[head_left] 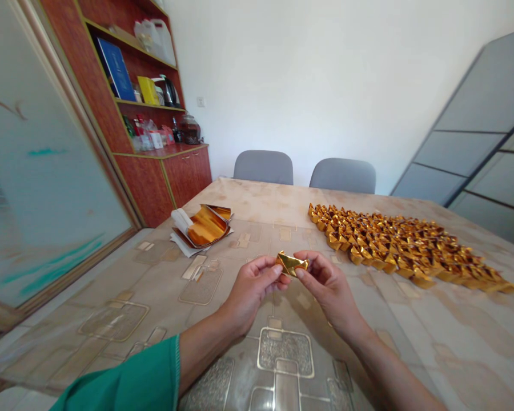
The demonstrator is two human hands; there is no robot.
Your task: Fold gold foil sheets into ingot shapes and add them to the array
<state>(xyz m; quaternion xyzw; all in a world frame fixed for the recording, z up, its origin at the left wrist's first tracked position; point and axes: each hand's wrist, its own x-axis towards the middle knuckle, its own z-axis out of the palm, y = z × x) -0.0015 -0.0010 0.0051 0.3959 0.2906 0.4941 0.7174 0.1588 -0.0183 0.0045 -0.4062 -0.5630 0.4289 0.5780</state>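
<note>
Between my two hands is a small folded gold foil paper ingot [292, 265], held above the table. My left hand [257, 285] pinches its left end between thumb and fingers. At its right end, my right hand [328, 285] grips it with the thumb in front and the fingers behind. A stack of gold foil paper sheets [209, 225], some curled over, lies on the table to the left, beyond my left hand. Many folded gold paper ingots [381, 240] stand in close rows to the right, past my right hand.
A patterned cloth covers the table [205, 342]. Two grey chairs [263, 165] stand at its far side against a white wall. On the left are a wooden shelf cabinet [184, 177] and a frosted glass door [43, 171]. Grey panels [466, 125] lean at the right.
</note>
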